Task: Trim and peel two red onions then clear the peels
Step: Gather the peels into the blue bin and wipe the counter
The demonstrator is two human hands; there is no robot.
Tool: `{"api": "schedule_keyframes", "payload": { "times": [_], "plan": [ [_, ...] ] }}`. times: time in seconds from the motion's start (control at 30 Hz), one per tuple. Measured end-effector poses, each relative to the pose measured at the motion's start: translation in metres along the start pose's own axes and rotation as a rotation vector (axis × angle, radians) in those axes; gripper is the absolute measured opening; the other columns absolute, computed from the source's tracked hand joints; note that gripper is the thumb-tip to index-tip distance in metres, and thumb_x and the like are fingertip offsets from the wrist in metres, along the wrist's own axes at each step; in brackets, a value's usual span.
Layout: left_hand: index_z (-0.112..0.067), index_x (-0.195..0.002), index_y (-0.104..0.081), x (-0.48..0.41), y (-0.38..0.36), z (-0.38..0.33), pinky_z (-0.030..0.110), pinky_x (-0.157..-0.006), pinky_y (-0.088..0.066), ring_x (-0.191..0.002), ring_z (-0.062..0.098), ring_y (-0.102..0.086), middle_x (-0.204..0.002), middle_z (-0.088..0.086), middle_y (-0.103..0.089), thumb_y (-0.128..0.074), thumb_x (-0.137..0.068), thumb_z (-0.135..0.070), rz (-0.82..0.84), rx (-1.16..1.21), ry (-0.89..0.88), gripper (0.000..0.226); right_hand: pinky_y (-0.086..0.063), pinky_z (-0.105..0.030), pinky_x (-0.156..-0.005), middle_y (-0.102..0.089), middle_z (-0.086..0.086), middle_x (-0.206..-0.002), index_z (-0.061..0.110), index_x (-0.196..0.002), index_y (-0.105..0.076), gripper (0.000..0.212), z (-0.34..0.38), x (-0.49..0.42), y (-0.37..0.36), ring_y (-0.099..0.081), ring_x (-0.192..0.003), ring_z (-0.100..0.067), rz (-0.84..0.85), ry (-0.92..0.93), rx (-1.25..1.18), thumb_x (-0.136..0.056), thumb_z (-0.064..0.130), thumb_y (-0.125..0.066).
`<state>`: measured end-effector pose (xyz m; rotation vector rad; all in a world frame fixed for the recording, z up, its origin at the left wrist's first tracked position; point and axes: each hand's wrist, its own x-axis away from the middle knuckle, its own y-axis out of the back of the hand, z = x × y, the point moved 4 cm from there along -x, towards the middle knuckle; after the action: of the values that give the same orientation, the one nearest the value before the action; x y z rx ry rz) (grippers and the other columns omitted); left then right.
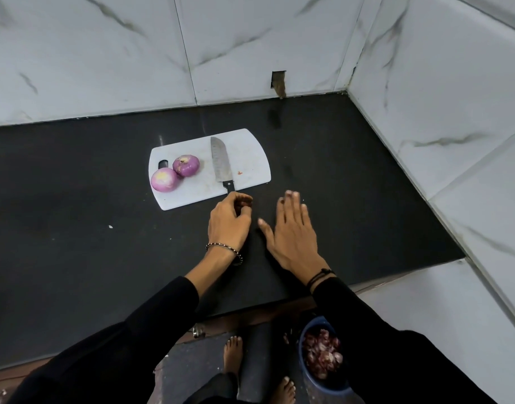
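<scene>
Lying on the board, knife beside onions.

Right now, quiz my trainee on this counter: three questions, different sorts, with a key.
1. True or false: the knife lies on the cutting board.
2. How many peeled onions sit on that board?
3. The left hand: A grips reddish peel scraps in curled fingers; B holds the knife; C lies flat and open.
Key: 1 true; 2 two; 3 A.
</scene>
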<state>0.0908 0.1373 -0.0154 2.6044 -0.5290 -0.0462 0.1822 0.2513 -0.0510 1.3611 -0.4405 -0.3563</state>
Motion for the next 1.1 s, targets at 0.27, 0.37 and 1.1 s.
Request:
{"api": "schedule_keyframes", "payload": {
  "times": [0.27, 0.37, 1.1],
  "plan": [
    [-0.033, -0.094, -0.067, -0.009, -0.004, -0.007, 0.038, -0.091, -0.054, -0.098, 0.012, -0.066, -0.1, -0.008, -0.072, -0.058, -0.091, -0.013, 0.011, -0.014, -0.007, 0.022, 0.006, -0.044, -0.126, 0.008, -0.019, -0.166, 0.0, -0.158, 0.002, 0.092, -0.006, -0.01, -0.001, 0.013, -0.154, -0.028, 0.067, -0.107, 0.074, -0.094, 0.066, 0.006],
    [-0.034, -0.092, -0.065, -0.012, -0.002, -0.008, 0.037, -0.091, -0.054, -0.097, 0.012, -0.066, -0.099, -0.009, -0.072, -0.058, -0.091, -0.013, 0.006, -0.014, -0.004, 0.022, 0.005, -0.044, -0.126, 0.007, -0.025, -0.165, -0.006, -0.156, 0.002, 0.095, -0.02, -0.002, 0.007, 0.012, -0.154, -0.032, 0.08, -0.203, 0.083, -0.097, 0.068, -0.003],
    [-0.026, -0.1, -0.071, -0.008, -0.018, -0.024, 0.038, -0.094, -0.054, -0.101, 0.014, -0.067, -0.103, -0.005, -0.073, -0.059, -0.091, -0.012, 0.094, -0.019, -0.046, 0.02, 0.007, -0.034, -0.126, 0.0, 0.009, -0.168, 0.022, -0.161, -0.009, 0.064, -0.016, 0.086, 0.0, 0.016, -0.152, -0.005, 0.149, 0.562, -0.101, -0.107, 0.054, -0.022]
  ]
}}
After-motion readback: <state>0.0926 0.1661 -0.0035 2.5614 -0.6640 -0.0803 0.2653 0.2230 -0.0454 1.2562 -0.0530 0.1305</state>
